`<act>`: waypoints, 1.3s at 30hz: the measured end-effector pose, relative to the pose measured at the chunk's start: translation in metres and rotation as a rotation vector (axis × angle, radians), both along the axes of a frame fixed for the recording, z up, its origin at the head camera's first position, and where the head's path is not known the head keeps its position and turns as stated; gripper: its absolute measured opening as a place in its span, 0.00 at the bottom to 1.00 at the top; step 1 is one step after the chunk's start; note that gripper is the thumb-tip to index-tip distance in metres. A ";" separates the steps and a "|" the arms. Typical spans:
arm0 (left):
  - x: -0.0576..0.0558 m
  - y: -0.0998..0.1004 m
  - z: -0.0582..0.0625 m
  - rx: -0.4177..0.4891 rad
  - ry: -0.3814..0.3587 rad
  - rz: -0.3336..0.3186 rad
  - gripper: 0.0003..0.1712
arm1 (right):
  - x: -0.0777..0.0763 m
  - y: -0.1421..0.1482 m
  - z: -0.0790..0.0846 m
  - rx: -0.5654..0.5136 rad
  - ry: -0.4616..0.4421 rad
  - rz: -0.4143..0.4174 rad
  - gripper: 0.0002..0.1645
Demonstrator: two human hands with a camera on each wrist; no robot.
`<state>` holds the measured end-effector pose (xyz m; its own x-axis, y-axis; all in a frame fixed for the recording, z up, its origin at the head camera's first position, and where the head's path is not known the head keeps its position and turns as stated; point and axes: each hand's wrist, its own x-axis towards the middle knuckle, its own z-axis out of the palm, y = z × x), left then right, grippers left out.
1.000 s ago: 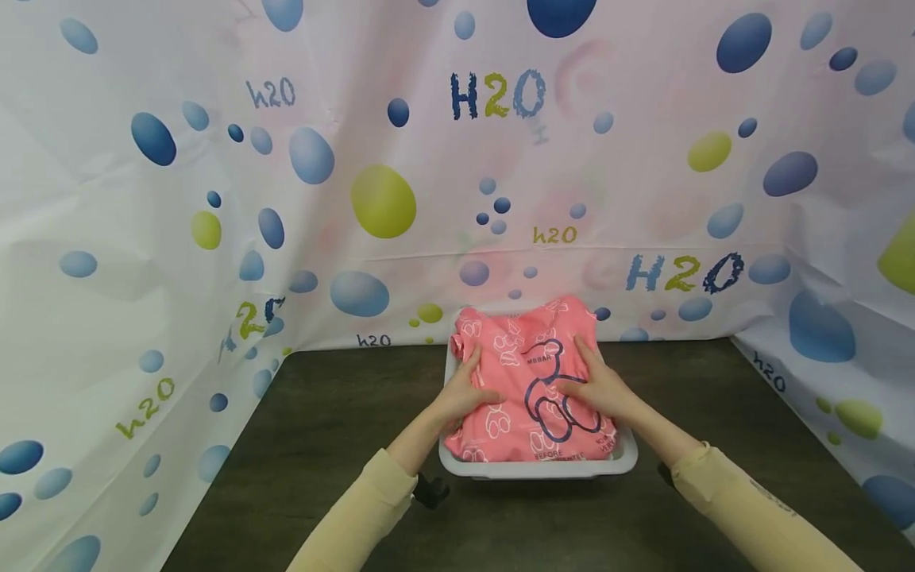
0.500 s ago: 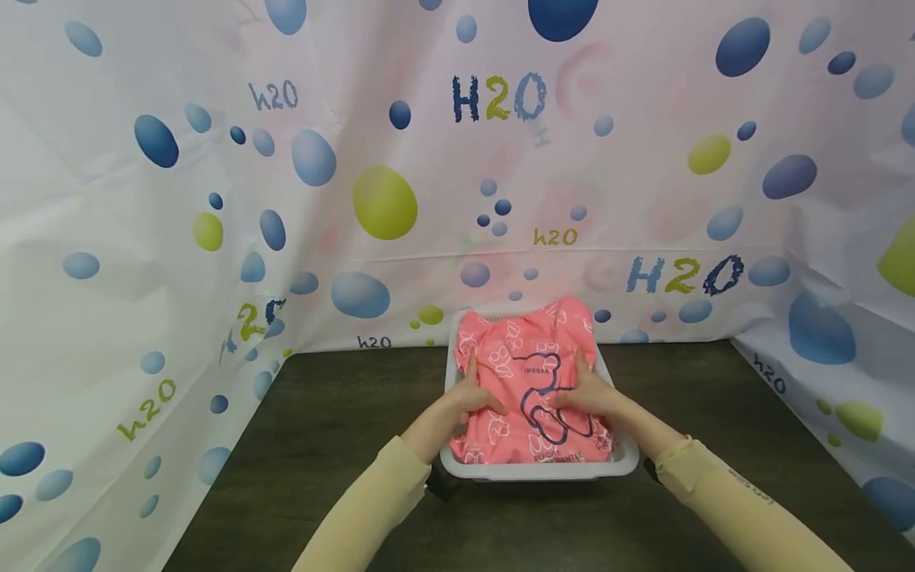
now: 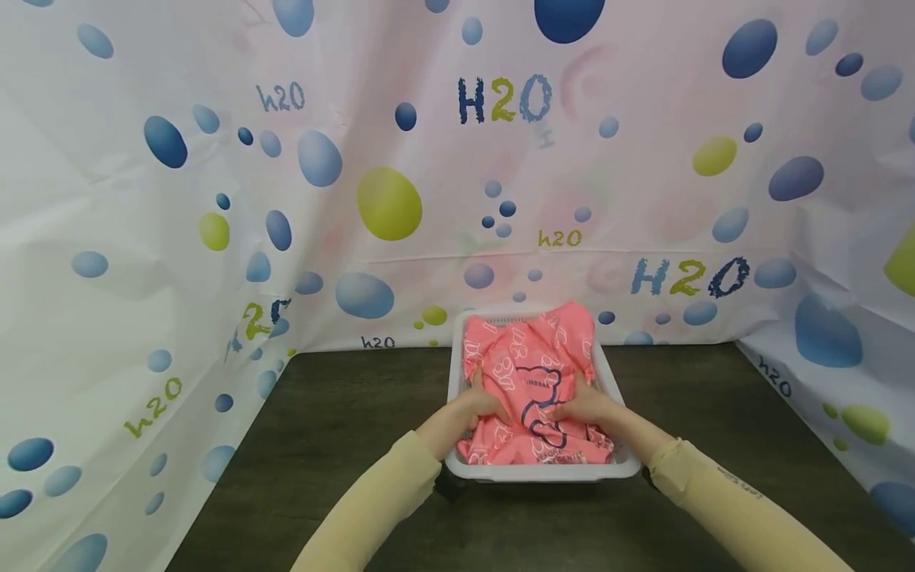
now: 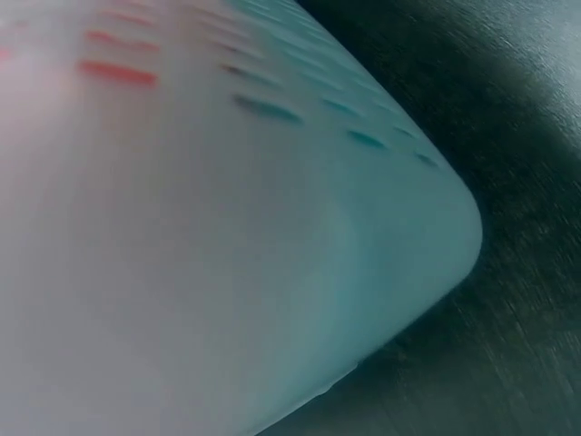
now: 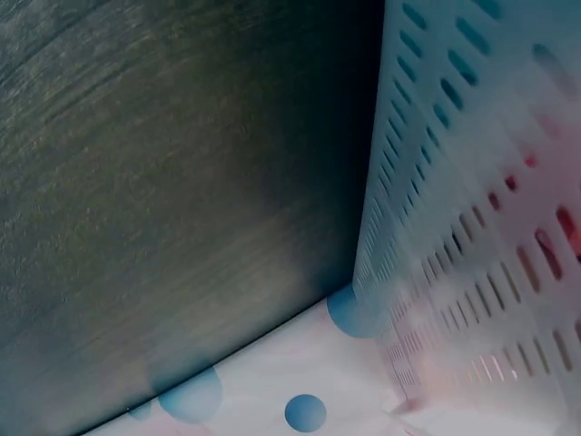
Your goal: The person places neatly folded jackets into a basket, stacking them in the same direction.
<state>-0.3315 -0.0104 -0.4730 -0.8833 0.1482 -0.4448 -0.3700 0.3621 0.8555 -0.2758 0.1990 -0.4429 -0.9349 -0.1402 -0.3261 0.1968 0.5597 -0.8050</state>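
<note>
A pink cloth (image 3: 525,349), printed with white outlines and a dark blue bear, lies bunched in a white slotted plastic basket (image 3: 543,473). My left hand (image 3: 477,405) grips the cloth's left side, thumb on top. On the opposite side, my right hand (image 3: 589,403) holds it the same way, thumb across the bear print. The other fingers are mostly hidden at the cloth's sides, inside the basket. Close up, the left wrist view has the basket's outer wall (image 4: 363,218) and a rounded corner. Pink shows through the slotted wall (image 5: 436,182) in the right wrist view.
The basket stands on a dark wood-grain table (image 3: 357,421), toward its back edge. Behind and on both sides hangs a white sheet (image 3: 443,143) with blue and green dots and H2O lettering.
Both hands have sunk lower into the basket with the cloth and drawn slightly inward. The cloth is narrower and more creased, baring more of the basket's back and side walls.
</note>
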 end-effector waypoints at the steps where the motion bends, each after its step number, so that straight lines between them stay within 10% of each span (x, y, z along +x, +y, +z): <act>1: -0.001 0.001 -0.001 -0.002 -0.006 0.000 0.76 | 0.000 0.000 -0.001 -0.003 -0.008 -0.007 0.65; 9: 0.004 0.006 -0.004 -0.025 -0.022 -0.011 0.74 | 0.002 0.001 -0.006 0.030 -0.064 0.006 0.63; 29: 0.034 0.004 0.038 -0.031 0.148 -0.041 0.66 | 0.002 0.007 0.006 -0.119 -0.129 -0.040 0.58; 39: 0.061 -0.017 0.063 0.049 0.248 -0.065 0.60 | 0.026 0.007 0.033 -0.040 0.073 0.035 0.56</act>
<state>-0.2708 -0.0270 -0.4095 -0.9523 0.2245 -0.2066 -0.1238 0.3347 0.9342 -0.2495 0.2057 -0.4095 -0.9503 -0.1846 -0.2508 0.1179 0.5323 -0.8383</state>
